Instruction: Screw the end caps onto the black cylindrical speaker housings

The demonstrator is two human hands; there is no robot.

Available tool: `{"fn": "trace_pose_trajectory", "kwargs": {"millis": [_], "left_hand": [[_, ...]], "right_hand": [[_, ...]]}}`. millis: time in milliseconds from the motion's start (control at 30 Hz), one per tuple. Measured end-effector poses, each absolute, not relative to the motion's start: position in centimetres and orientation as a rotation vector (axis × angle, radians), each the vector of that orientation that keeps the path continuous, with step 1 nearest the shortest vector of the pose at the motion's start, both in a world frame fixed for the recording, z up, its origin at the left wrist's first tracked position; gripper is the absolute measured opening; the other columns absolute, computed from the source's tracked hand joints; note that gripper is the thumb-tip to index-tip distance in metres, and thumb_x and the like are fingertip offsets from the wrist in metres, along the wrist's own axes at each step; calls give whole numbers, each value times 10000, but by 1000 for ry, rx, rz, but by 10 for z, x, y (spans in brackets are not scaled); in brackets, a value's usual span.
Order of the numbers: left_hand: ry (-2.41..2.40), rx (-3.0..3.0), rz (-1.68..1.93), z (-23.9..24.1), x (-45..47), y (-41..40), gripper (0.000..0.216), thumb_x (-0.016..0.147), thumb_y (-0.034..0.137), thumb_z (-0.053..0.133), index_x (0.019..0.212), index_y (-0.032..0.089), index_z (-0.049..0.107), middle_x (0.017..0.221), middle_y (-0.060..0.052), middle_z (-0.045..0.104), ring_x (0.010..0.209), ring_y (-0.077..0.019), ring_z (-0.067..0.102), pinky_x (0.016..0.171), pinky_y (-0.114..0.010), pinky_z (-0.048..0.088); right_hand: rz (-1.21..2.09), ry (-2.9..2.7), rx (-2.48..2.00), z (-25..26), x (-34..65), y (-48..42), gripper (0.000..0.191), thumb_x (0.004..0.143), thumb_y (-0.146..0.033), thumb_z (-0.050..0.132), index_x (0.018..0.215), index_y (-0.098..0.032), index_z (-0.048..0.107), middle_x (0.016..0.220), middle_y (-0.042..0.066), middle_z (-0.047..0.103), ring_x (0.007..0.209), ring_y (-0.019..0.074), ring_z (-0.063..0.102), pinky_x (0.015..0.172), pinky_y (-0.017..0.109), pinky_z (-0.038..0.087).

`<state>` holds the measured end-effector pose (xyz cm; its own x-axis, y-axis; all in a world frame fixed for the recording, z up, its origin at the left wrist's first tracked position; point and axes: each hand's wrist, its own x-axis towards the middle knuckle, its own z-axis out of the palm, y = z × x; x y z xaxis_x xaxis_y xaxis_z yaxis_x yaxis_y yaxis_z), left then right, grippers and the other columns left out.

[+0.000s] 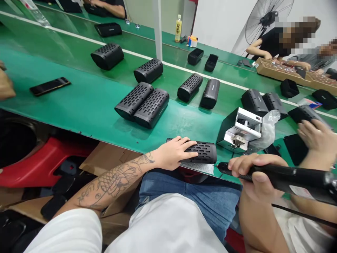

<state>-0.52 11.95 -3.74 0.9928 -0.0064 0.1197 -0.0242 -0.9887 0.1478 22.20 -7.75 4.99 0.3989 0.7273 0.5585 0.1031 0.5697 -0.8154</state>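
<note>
My left hand (175,151) lies over a black speaker housing (204,153) with slotted holes, at the table's near edge. Its fingers are spread across the slotted top and hold the housing there; the thumb is hidden. Under the housing shows a strip of bubble wrap (201,167). My right hand (256,170) is wrapped round a black electric screwdriver (295,179), held nearly level and pointing left. The screwdriver's tip is close to the right end of the housing; whether it touches is too small to tell.
A screw feeder (238,131) stands just beyond the screwdriver. Two slotted housings (143,103) lie left of it, with several more farther back. A phone (50,86) lies at left. At right, a co-worker's hand (316,135) touches another housing (306,114). A white post (158,31) rises behind.
</note>
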Motion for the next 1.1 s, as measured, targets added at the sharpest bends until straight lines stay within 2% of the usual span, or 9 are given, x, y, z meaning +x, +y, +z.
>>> {"fn": "trace_pose_trajectory", "kwargs": {"millis": [400, 867, 1033, 1100], "left_hand": [[-53, 3016, 217, -41, -6, 118, 827, 902, 188, 783, 1713, 291, 661, 1810, -220, 553, 1466, -446, 624, 1103, -543, 523], [-35, 2944, 263, -43, -5, 118, 786, 911, 167, 798, 1684, 278, 704, 1812, -228, 564, 1492, -460, 627, 1130, -550, 501], [-41, 2953, 258, -44, -5, 118, 772, 925, 185, 794, 1686, 272, 701, 1816, -237, 562, 1497, -477, 638, 1130, -572, 517], [-42, 2959, 265, -43, -6, 118, 759, 933, 189, 786, 1683, 263, 702, 1816, -242, 560, 1491, -489, 642, 1138, -589, 522]], "right_hand": [[604, -1159, -917, 23, 229, -55, 95, 987, -230, 875, 1034, -246, 794, 705, -37, 751, 501, 157, 686, 569, 343, 663], [784, -1219, -891, 19, 232, -55, 95, 1005, -245, 858, 1031, -247, 767, 688, -20, 709, 531, 160, 652, 590, 362, 626], [746, -1161, -957, 18, 236, -63, 115, 990, -254, 876, 1025, -250, 767, 684, -25, 702, 522, 173, 665, 596, 383, 639], [674, -1142, -976, 21, 251, -64, 118, 973, -297, 879, 1032, -254, 786, 645, -28, 681, 465, 190, 645, 550, 410, 640]]}}
